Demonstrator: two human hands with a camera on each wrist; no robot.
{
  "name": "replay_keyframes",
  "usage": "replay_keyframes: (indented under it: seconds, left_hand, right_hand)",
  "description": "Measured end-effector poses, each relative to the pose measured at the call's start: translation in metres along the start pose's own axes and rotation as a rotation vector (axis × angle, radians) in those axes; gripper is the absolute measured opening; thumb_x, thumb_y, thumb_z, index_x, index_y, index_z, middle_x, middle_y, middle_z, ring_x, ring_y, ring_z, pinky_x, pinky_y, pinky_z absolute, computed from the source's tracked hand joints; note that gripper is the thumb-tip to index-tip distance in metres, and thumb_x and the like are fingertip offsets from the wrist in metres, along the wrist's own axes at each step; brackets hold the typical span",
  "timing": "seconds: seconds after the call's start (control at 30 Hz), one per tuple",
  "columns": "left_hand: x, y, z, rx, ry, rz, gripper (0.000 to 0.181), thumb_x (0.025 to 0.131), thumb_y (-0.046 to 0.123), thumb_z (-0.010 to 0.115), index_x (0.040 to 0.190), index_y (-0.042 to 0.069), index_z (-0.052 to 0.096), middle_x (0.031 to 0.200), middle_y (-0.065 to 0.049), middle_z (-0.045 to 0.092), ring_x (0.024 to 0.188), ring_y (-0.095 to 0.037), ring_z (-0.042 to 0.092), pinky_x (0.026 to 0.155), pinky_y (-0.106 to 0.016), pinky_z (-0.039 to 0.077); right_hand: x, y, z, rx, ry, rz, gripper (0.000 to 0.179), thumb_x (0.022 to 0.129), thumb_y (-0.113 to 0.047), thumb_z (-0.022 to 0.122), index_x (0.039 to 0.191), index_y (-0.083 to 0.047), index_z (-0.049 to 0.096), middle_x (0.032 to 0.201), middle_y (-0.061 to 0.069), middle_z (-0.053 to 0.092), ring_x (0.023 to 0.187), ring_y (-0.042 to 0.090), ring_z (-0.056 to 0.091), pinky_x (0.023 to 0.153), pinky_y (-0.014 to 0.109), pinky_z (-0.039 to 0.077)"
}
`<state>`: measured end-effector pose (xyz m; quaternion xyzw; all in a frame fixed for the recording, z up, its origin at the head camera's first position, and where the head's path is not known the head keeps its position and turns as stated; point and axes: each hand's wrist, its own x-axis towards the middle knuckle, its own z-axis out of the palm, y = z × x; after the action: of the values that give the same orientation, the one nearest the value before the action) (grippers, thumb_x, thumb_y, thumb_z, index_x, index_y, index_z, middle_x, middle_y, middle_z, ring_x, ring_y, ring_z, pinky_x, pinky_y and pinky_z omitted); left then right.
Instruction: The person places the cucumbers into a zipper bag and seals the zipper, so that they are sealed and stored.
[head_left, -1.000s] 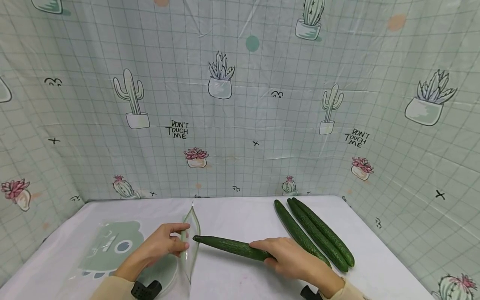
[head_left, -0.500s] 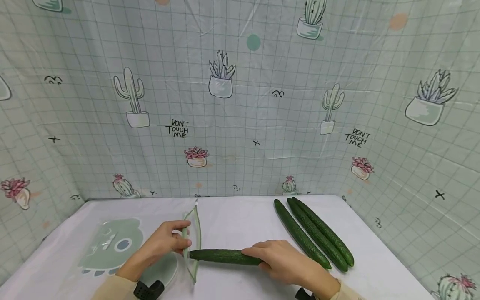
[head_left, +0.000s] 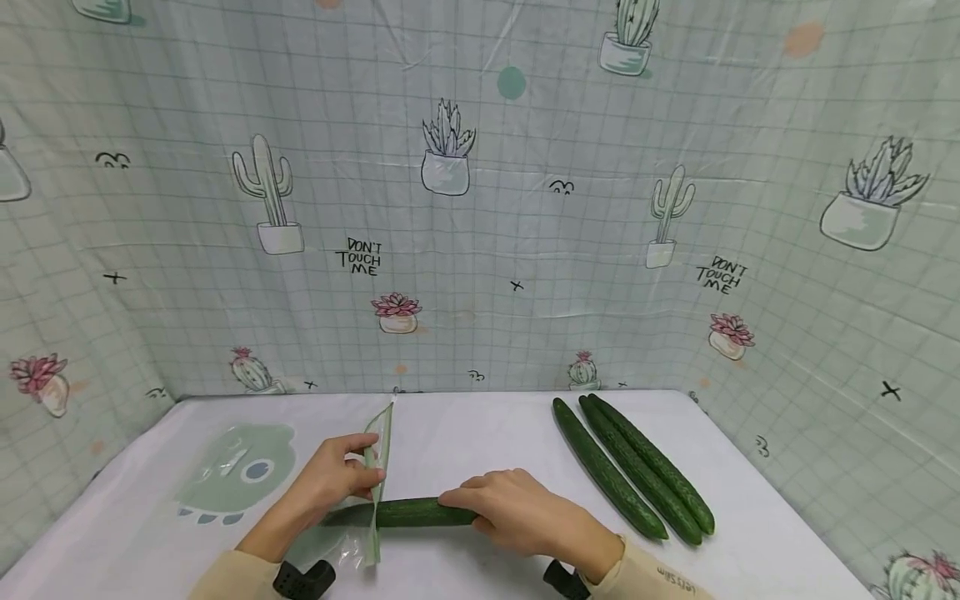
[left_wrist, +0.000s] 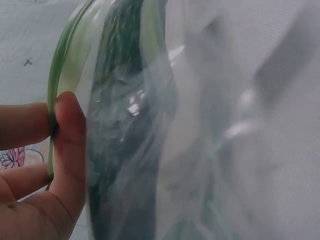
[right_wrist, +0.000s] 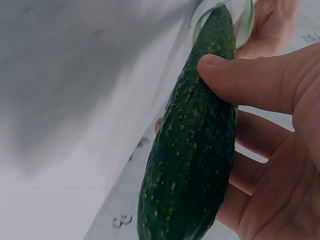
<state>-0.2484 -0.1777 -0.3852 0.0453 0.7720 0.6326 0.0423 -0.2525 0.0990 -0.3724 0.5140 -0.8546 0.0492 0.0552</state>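
A clear zip bag with a green dinosaur print (head_left: 247,475) lies on the left of the table, its green-edged mouth (head_left: 382,454) facing right. My left hand (head_left: 333,479) pinches one edge of that mouth between thumb and fingers. One cucumber (head_left: 420,512) is partly inside the bag; in the left wrist view its front part (left_wrist: 125,125) shows through the plastic. My right hand (head_left: 517,512) grips the cucumber's outer part, with the thumb on one side and fingers round the other in the right wrist view.
Three more cucumbers (head_left: 645,467) lie side by side at the right of the white table (head_left: 465,442). A patterned cactus-print curtain (head_left: 480,233) rises behind the table and along its sides.
My right hand has moved left, pushing the cucumber from the bag's mouth to partly inside. The mouth looks narrower. My left hand has kept its hold on the edge.
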Motion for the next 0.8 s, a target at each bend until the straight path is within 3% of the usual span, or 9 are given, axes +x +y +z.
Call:
replay_keyframes:
  seconds: [0.17,0.4,0.53,0.67,0.8]
  left_hand:
    - [0.001,0.000,0.001,0.000,0.010,0.021,0.064,0.083,-0.009,0.065,0.139,-0.015,0.035,0.106,-0.025,0.054,0.068,-0.024,0.061,0.064,-0.038,0.055]
    - [0.002,0.001,0.000,-0.018,0.060,0.008,0.062,0.082,-0.010,0.065,0.138,-0.013,0.039,0.117,-0.026,0.048,0.069,-0.024,0.061,0.063,-0.037,0.055]
    - [0.001,0.002,0.000,-0.016,0.054,0.015,0.062,0.083,-0.008,0.066,0.139,-0.014,0.038,0.107,-0.025,0.052,0.065,-0.022,0.060,0.064,-0.036,0.055]
    - [0.001,0.003,0.001,-0.009,0.057,0.025,0.061,0.084,-0.008,0.064,0.139,-0.014,0.038,0.096,-0.022,0.054,0.062,-0.023,0.059,0.064,-0.037,0.055]
    - [0.000,0.002,-0.001,0.026,0.084,0.030,0.061,0.084,-0.008,0.065,0.139,-0.012,0.039,0.102,-0.023,0.055,0.063,-0.027,0.061,0.064,-0.040,0.055]
  right_hand:
    - [0.012,-0.004,0.001,0.023,-0.004,-0.006,0.052,0.083,-0.003,0.072,0.128,-0.025,0.061,0.120,-0.010,0.063,0.104,0.006,0.061,0.075,0.024,0.051]
    - [0.025,-0.010,0.000,0.034,-0.003,0.009,0.050,0.082,-0.003,0.072,0.126,-0.025,0.063,0.119,-0.011,0.063,0.105,0.005,0.060,0.077,0.025,0.051]
    - [0.037,-0.018,0.001,0.047,0.003,0.001,0.048,0.081,-0.004,0.073,0.124,-0.024,0.064,0.116,-0.012,0.065,0.102,0.003,0.060,0.076,0.023,0.051]
    - [0.047,-0.020,0.008,0.093,-0.029,0.009,0.047,0.082,-0.005,0.073,0.125,-0.023,0.063,0.116,-0.012,0.065,0.102,0.001,0.060,0.078,0.022,0.050]
    - [0.051,-0.019,0.018,0.151,-0.087,0.037,0.046,0.083,-0.008,0.074,0.126,-0.023,0.063,0.118,-0.013,0.064,0.105,0.001,0.059,0.082,0.023,0.049]
